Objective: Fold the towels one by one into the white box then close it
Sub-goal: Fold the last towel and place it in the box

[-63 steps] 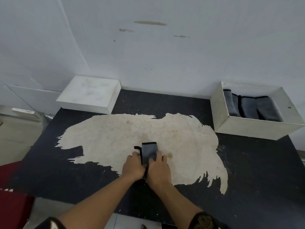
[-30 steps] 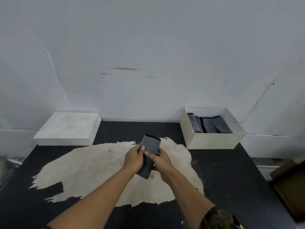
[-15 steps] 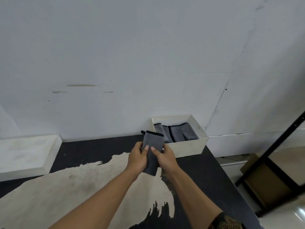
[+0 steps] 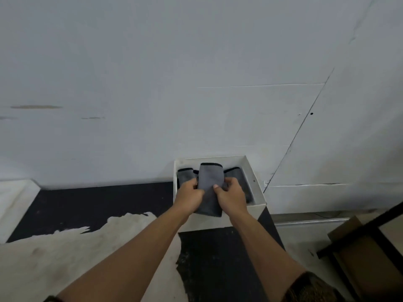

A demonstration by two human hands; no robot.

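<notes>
While both hands hold the folded grey towel (image 4: pixel 210 179) just above the white box (image 4: pixel 255 178) at the far right of the black table (image 4: pixel 98 203), the slot to aim for lies between the 2 stowed towels, the left one (image 4: pixel 185 174) and the right one (image 4: pixel 235 172). The left hand (image 4: pixel 189 194) curls round the towel's left edge. The right hand (image 4: pixel 231 196) pinches its right edge, thumb on top. Best, I judge, to keep the fold squeezed, lower it straight into the gap, and let go only once the neighbours brace it.
</notes>
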